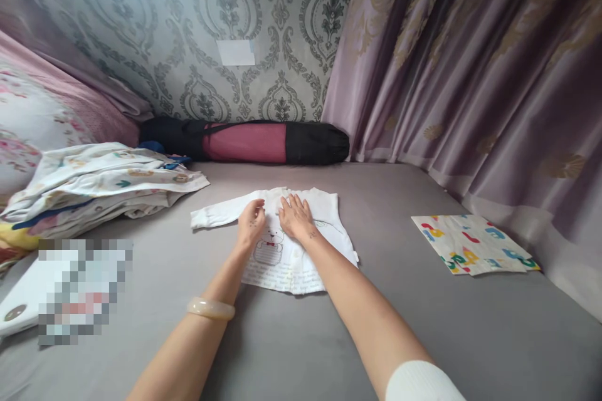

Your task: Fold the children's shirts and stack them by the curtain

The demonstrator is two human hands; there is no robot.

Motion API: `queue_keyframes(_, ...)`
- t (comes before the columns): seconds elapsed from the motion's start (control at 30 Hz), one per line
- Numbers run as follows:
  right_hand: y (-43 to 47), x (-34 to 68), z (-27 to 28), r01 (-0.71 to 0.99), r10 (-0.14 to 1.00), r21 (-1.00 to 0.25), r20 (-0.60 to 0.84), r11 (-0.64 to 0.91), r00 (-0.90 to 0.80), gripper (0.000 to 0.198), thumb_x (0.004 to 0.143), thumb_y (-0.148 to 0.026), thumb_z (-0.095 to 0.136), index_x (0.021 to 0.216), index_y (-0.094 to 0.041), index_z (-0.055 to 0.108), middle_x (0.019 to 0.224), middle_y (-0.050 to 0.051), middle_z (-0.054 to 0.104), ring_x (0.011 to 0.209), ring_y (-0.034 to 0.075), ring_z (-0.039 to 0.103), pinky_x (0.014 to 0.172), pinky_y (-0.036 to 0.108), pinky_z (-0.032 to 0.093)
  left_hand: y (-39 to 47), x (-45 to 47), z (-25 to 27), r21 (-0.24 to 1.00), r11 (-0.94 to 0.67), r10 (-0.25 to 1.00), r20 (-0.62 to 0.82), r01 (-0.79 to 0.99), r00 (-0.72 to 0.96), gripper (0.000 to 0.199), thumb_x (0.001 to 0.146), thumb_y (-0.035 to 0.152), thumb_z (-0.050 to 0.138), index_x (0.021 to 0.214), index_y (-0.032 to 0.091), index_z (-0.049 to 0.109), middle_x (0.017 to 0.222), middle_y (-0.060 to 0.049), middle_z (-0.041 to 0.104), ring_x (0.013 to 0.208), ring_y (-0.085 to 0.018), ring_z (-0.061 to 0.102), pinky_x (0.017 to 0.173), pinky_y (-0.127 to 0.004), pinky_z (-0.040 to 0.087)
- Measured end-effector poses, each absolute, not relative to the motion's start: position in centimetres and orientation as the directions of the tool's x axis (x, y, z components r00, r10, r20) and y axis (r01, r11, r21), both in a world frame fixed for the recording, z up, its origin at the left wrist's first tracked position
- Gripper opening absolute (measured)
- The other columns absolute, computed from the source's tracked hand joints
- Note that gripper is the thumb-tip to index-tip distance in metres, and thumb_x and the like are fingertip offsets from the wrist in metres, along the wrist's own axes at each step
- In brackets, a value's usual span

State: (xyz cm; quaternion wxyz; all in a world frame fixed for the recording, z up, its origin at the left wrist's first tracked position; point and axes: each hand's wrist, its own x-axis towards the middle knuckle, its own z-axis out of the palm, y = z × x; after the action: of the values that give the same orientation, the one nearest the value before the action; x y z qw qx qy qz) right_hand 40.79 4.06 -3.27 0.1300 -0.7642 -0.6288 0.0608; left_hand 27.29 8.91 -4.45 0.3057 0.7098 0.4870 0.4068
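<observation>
A small white long-sleeved shirt (301, 266) lies spread on the bed, with a bear drawing and lines of print on its front. One sleeve (219, 217) stretches out to the left; on the right, the other sleeve seems folded in across the body. My right hand (295, 216) rests flat on the upper chest of the shirt, fingers spread. Beside it, my left hand (253, 220) is at the left shoulder, its fingers curled in toward the thumb. Whether cloth is between those fingertips is hidden. A pale bangle circles my left forearm.
A folded cloth with colourful shapes (475, 244) lies at right. To the left are a heap of patterned clothes (108, 182) and a white object (32, 288), partly blurred out. A long black-and-red bag (244, 141) lies against the wall, and curtains (423, 62) hang at right.
</observation>
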Motion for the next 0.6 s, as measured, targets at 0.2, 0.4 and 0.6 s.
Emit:
queue_keyframes(0.2,5.5,39.7,-3.0,0.956,0.976,-0.251,0.111,-0.153,0.185,0.050,0.100,-0.029,0.026,0.138,-0.006,0.049,0.153,0.016,0.037,0.143,0.026,0.026,0.116,0.041,0.017,10.9,22.9,-3.2,0.782,-0.179,0.967,0.253,0.597,-0.041,0.034,0.080,0.023,0.042,0.102,0.015,0.066,0.104,-0.012,0.070,0.097,-0.025,0.065,0.092,-0.039,0.049)
queue_keyframes(0.4,6.0,39.3,-3.0,0.956,0.977,-0.244,0.098,-0.160,0.189,0.050,0.093,-0.013,0.029,0.138,-0.004,0.046,0.152,0.017,0.039,0.141,0.025,0.030,0.115,0.036,0.018,12.9,18.5,-3.1,0.643,-0.004,0.941,0.263,0.766,-0.215,0.032,0.079,0.023,0.046,0.104,0.014,0.064,0.106,-0.019,0.063,0.113,-0.036,0.054,0.099,-0.053,0.041)
queue_keyframes(0.6,6.0,39.4,-1.7,0.960,0.984,-0.231,0.039,-0.159,0.173,0.052,0.090,-0.015,0.035,0.141,-0.011,0.044,0.141,0.015,0.049,0.131,0.026,0.041,0.110,0.037,0.025,13.6,15.8,-2.9,0.539,0.288,0.915,0.088,0.792,-0.393,0.047,0.080,0.034,0.054,0.120,0.010,0.056,0.131,-0.026,0.048,0.126,-0.043,0.041,0.100,-0.054,0.037)
